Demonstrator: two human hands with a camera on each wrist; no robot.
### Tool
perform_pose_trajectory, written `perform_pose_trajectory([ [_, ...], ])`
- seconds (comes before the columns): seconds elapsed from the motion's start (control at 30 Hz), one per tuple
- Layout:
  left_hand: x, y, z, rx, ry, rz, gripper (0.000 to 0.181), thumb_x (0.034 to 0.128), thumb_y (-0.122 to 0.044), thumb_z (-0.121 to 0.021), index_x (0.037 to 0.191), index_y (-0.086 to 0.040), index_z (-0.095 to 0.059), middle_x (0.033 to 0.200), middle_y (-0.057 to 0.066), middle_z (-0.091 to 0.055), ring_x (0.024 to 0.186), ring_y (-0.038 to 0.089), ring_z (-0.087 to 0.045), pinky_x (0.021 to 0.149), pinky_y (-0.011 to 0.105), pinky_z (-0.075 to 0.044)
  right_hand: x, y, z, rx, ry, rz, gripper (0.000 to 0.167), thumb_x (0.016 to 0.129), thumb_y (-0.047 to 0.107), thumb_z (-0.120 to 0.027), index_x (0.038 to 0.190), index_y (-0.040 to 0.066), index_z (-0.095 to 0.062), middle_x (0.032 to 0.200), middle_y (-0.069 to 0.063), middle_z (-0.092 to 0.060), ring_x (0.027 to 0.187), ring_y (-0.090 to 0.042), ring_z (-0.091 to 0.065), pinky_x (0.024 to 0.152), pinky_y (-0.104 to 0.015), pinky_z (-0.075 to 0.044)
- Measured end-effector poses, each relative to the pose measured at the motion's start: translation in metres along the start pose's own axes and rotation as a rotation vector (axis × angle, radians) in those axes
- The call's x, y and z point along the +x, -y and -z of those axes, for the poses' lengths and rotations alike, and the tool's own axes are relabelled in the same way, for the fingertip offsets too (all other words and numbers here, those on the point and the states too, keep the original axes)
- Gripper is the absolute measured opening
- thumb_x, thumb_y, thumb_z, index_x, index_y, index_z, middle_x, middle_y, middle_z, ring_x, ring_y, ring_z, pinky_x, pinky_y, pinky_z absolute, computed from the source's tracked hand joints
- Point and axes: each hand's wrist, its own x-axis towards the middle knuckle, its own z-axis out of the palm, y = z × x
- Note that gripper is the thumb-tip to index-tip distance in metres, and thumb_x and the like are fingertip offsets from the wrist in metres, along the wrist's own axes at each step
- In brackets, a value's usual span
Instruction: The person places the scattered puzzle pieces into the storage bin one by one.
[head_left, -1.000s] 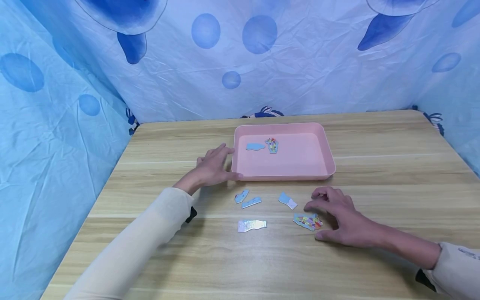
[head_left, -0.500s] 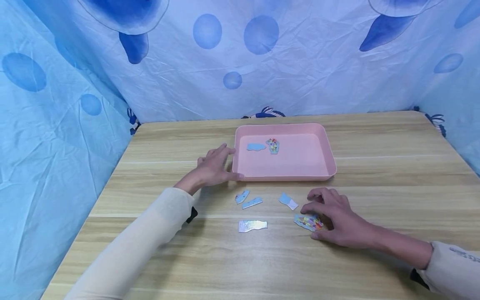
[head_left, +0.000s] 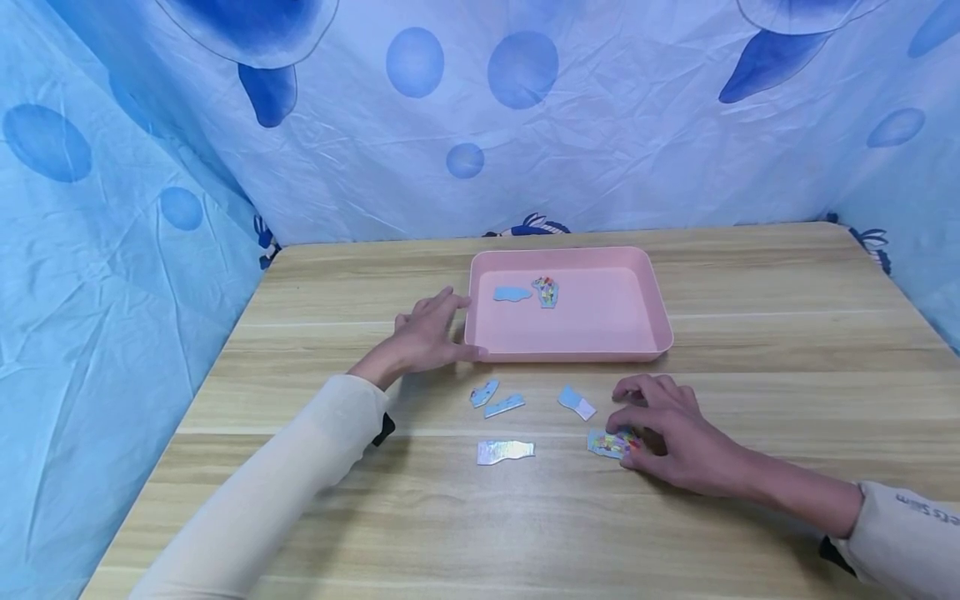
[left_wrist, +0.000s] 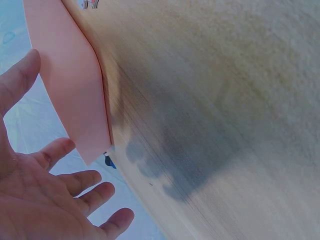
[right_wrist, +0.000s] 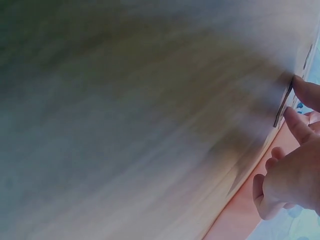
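A multicoloured puzzle piece lies on the table at the front right. My right hand pinches its right end between thumb and index finger, and these cover part of it. Seen edge-on in the right wrist view, the same piece sits between the two fingertips. My left hand rests against the left end of the pink tray, its thumb at the near corner. In the left wrist view its fingers are spread, with thumb and index finger at the tray wall.
Inside the tray lie a light-blue piece and a colourful piece. Between my hands are two small blue pieces side by side, a blue-and-lilac piece and a shiny silvery piece. A blue patterned curtain stands behind the table.
My right hand has moved left, and its thumb and index finger have closed on the multicoloured puzzle piece, which has turned slightly. The left hand and the tray have stayed in place.
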Motion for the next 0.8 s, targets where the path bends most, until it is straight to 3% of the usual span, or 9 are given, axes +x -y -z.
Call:
perform_pose_trajectory([
  [0.33,0.0002,-0.0011,0.0002,0.0,0.003,0.004,0.085,0.0771,-0.051,-0.075,0.146,-0.02,-0.036,0.161,0.008,-0.009,0.144,0.031,-0.012,0.107,0.058,-0.013,0.0023,-0.0005,-0.0019,-0.008,-0.027,0.041,0.031,0.067,0.014,-0.082,0.085,0.031,-0.063,0.119,0.0,-0.054,0.109,-0.017,-0.038,0.085,-0.041,-0.022],
  [0.8,-0.0001,-0.0014,-0.0006,-0.001,-0.001,0.012,0.085,0.0774,-0.05,-0.076,0.147,-0.021,-0.036,0.161,0.008,-0.01,0.145,0.03,-0.012,0.108,0.059,-0.012,0.0079,0.001,0.0043,-0.204,-0.01,0.209,0.019,0.065,0.021,-0.075,0.076,0.027,-0.061,0.12,0.003,-0.057,0.11,-0.017,-0.045,0.084,-0.038,-0.023],
])
